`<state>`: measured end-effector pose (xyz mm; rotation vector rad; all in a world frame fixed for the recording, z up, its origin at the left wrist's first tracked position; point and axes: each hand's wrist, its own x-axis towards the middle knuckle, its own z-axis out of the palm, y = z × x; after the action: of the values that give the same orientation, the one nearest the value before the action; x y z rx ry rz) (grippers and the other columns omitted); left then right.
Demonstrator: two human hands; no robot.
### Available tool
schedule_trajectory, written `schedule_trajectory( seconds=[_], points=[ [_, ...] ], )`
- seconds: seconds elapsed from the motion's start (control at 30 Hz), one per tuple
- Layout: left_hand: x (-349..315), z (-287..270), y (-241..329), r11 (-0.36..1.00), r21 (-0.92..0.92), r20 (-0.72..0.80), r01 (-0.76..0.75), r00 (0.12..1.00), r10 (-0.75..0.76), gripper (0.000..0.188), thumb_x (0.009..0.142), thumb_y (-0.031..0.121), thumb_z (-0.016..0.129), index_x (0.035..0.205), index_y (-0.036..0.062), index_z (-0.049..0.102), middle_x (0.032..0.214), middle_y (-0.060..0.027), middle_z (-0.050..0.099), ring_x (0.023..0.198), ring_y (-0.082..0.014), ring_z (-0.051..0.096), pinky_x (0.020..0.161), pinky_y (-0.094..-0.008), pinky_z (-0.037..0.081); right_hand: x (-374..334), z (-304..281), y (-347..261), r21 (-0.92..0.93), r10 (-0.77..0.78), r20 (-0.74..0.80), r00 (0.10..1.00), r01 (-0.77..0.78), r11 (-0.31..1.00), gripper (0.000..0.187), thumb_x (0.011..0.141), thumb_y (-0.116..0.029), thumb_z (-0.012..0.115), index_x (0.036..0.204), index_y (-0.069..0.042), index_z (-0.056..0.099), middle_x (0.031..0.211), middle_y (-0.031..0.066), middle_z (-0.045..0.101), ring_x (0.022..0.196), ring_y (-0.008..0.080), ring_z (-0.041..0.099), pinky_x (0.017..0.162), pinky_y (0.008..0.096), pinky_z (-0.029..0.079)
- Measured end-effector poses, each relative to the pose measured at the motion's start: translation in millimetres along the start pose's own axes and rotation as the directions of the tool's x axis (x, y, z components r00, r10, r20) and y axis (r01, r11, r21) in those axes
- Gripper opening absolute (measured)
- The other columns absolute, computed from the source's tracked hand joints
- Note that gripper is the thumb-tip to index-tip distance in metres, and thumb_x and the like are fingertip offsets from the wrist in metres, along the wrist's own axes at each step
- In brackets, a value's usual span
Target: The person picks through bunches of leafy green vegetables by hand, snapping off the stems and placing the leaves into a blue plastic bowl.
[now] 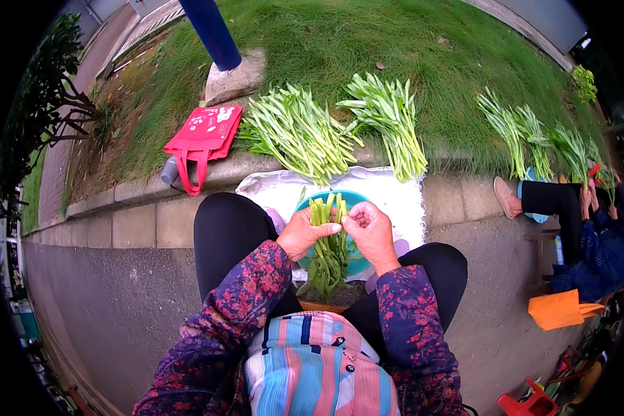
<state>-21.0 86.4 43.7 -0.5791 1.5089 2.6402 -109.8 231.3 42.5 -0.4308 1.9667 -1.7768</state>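
A bunch of water spinach point(329, 260) stands between my hands, cut stem ends up and leaves hanging down. My left hand point(299, 234) is wrapped round its pale green stems, the thumb lying across them. Thumb and finger of my right hand point(371, 234) are pinched together at the right edge of the same stems; what lies between those fingertips is too small to tell. Below the bunch a teal basin point(354, 199) sits between my knees on a white cloth point(402, 201). My hands and the bunch cover most of the inside of the basin.
Two heaps of greens point(301, 135) point(390, 118) lie beyond the cloth along the stone kerb point(135, 225). A red bag point(206, 135) lies by a blue post point(213, 35). At the right, another person point(589, 243) handles greens near an orange bag point(560, 311); a red stool point(527, 402) is nearer.
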Motion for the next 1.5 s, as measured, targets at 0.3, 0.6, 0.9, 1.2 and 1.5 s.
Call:
schedule_trajectory(
  seconds=[0.3, 0.6, 0.9, 1.2, 1.5],
  points=[
    [1, -8, 2, 0.996, -0.088, -0.073, 0.005, 0.997, -0.012, 0.033, 0.082, 0.006, 0.069, 0.11, -0.0012, 0.056, 0.091, -0.0073, 0.063, 0.083, -0.0154, 0.061, 0.079, -0.0287, 0.049, 1, -21, -15, 0.162, 0.132, 0.114, 0.985, -0.15, 0.975, 0.023, 0.087, -0.011, 0.062, 0.105, 0.003, 0.064, 0.089, 0.001, 0.065, 0.079, 0.0051, 0.055, 0.073, 0.0215, 0.045],
    [1, -5, 3, 0.998, 0.065, -0.113, -0.004, 0.993, 0.012, 0.02, 0.08, 0.007, 0.071, 0.096, 0.0012, 0.062, 0.081, -0.0017, 0.061, 0.071, -0.0104, 0.057, 0.068, -0.0252, 0.048, 3, -43, -1, 0.314, 0.123, 0.154, 0.98, -0.166, 0.935, 0.021, 0.09, -0.014, 0.059, 0.106, -0.001, 0.064, 0.092, 0.0, 0.064, 0.082, 0.0079, 0.053, 0.078, 0.0234, 0.043],
    [-1, 3, 0, 0.975, 0.22, -0.095, -0.013, 0.995, 0.035, 0.018, 0.079, 0.009, 0.072, 0.094, 0.003, 0.064, 0.085, 0.0002, 0.063, 0.076, -0.0086, 0.058, 0.071, -0.0245, 0.048, -1, -32, -8, 0.21, 0.112, 0.288, 0.951, -0.176, 0.962, 0.019, 0.088, -0.013, 0.061, 0.103, -0.001, 0.065, 0.093, -0.0005, 0.064, 0.087, 0.0083, 0.054, 0.083, 0.0237, 0.042],
    [0, -2, 0, 0.991, 0.132, -0.08, -0.008, 0.997, 0.019, 0.021, 0.081, 0.007, 0.069, 0.1, 0.0016, 0.061, 0.09, -0.0029, 0.063, 0.08, -0.0115, 0.058, 0.076, -0.0263, 0.047, -2, -16, -18, 0.136, 0.056, 0.228, 0.972, -0.089, 0.987, 0.015, 0.085, -0.008, 0.064, 0.097, 0.001, 0.067, 0.088, 0.0019, 0.061, 0.082, 0.0094, 0.057, 0.074, 0.0242, 0.046],
    [4, -6, -4, 0.984, -0.174, 0.039, 0.032, 0.999, -0.026, 0.038, 0.079, 0.002, 0.07, 0.114, 0.0016, 0.055, 0.105, -0.0062, 0.061, 0.099, -0.0169, 0.058, 0.09, -0.0314, 0.046, -2, -14, -6, 0.068, -0.017, 0.167, 0.986, 0.005, 0.998, 0.015, 0.082, -0.005, 0.067, 0.096, 0.001, 0.067, 0.087, 0.0032, 0.064, 0.077, 0.0082, 0.059, 0.069, 0.0222, 0.047]
  ],
)
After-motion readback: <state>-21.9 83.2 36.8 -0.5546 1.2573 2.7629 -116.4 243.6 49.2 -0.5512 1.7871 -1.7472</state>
